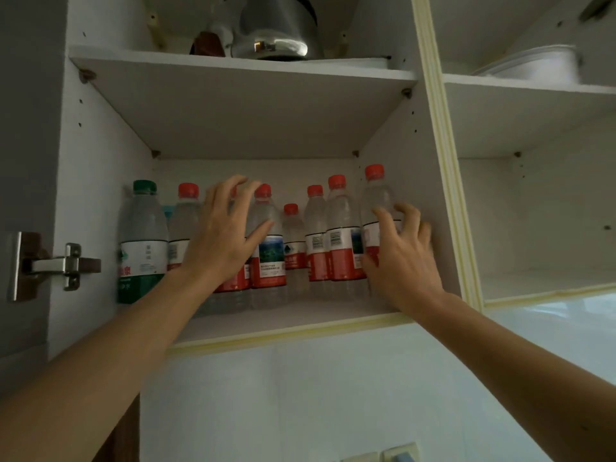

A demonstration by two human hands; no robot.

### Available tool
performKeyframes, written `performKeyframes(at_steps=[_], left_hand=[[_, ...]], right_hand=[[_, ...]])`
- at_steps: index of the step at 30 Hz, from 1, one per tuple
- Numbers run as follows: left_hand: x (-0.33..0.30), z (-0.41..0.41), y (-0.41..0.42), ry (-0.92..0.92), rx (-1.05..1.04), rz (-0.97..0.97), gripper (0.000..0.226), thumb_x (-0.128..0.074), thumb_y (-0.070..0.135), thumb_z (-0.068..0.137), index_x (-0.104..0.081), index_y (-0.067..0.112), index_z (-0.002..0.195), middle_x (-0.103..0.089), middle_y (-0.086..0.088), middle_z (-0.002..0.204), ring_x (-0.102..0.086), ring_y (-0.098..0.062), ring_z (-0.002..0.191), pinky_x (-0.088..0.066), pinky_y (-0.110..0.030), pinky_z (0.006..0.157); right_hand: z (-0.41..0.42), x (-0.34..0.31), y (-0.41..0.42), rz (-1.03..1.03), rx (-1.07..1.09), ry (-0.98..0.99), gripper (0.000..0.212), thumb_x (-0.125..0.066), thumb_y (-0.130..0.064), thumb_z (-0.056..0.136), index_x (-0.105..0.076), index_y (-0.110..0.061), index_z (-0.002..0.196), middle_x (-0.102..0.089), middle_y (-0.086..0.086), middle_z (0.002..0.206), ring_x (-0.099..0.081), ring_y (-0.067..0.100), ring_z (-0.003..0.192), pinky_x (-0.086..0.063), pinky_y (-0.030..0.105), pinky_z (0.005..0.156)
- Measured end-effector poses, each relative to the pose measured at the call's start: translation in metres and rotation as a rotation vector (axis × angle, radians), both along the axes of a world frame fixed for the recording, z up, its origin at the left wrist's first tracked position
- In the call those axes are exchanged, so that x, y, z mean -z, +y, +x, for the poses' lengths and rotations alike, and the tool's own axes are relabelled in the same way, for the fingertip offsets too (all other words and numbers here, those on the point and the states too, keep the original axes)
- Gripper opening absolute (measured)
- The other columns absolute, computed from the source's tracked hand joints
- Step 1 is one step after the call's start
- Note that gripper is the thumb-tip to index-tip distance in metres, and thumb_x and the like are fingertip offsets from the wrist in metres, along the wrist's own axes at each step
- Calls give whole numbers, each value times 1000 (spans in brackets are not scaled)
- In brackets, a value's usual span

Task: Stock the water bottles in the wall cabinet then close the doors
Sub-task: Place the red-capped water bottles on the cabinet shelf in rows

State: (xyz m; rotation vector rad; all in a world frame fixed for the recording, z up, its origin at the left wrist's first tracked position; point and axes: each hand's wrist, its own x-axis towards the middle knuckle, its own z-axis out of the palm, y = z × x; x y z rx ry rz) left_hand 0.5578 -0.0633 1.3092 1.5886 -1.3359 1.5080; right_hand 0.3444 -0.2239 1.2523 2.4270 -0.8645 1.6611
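R hand point(405, 258) fingers curled round the rightmost red-cap water bottle point(376, 221), upright by the cabinet's right wall. L hand point(221, 235) spread, fingers touching red-cap bottles mid-row point(268, 248). All stand upright on the lower shelf point(300, 320), straight ahead of both hands; doors not yet closed.

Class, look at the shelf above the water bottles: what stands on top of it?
On the upper shelf stand a shiny metal kettle and a small brown object at its left. The frame cuts off the kettle's top, and whatever sits behind them is hidden.
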Motion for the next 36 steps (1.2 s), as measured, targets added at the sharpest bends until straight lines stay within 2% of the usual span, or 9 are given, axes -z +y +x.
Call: performKeyframes(at_steps=[5,11,16,22,24,26,27,29,36], left_hand=[[-8,-19,-18,122,205,32,65,-58,49,95,-39,16,148,-37,-8,150,-41,-21,134,-36,-37,108],[-29,-42,-71,413,235,332,101,-73,60,78,-18,31,157,-24,-2,162,-34,-24,145,-36,-54,115],[-49,-59,-104,558,310,531,137,-88,54,61,6,39,159,-20,-4,167,-34,-26,147,-34,-33,107],[-58,-60,-116,546,337,531,133,-93,41,63,-1,45,158,-18,5,167,-28,-22,149,-30,-27,106],[-58,-61,-117,544,327,507,131,-93,42,63,-4,45,158,-22,4,166,-32,-23,147,-37,-28,103],[-57,-65,-118,552,282,473,130,-93,42,63,-4,45,157,-25,2,165,-40,-26,142,-49,-18,79],[-57,-67,-119,554,250,458,129,-93,43,63,-4,45,157,-27,1,164,-44,-26,138,-45,-14,63],[-58,-70,-121,554,210,438,128,-93,43,64,-5,44,157,-31,-1,162,-50,-27,131,-39,-13,51],[-56,-82,-127,597,182,419,127,-93,37,66,-6,40,158,-36,-6,159,-54,-31,126,-55,-25,58]], right_hand=[[-1,11,-10,132,-81,-52,91,-67,-27,96,-1,-38,157,-35,13,142,-54,36,118,-53,52,91],[2,14,-17,167,-29,-116,85,-69,-28,93,-9,-29,154,-47,12,133,-58,36,116,-53,56,91],[4,16,-20,142,-5,-134,85,-73,-32,90,-14,-26,150,-49,11,132,-58,33,118,-54,51,89],[6,16,-22,47,77,-123,85,-76,-36,87,-20,-21,149,-52,10,131,-49,28,122,-53,41,86],[7,15,-22,49,109,-90,86,-76,-36,88,-18,-19,150,-55,12,130,-53,30,120,-54,42,87],[7,14,-20,64,125,-46,89,-77,-35,86,-17,-20,150,-54,15,129,-58,33,116,-55,43,87],[7,14,-19,77,126,-28,90,-78,-33,86,-17,-21,149,-52,15,128,-61,34,112,-55,44,85],[6,13,-17,104,122,-18,81,-77,-28,87,-21,-21,145,-49,14,125,-66,33,100,-57,42,79],[3,13,-15,159,107,29,60,-71,-27,92,-35,-17,139,-58,11,122,-60,30,112,-54,42,86]])
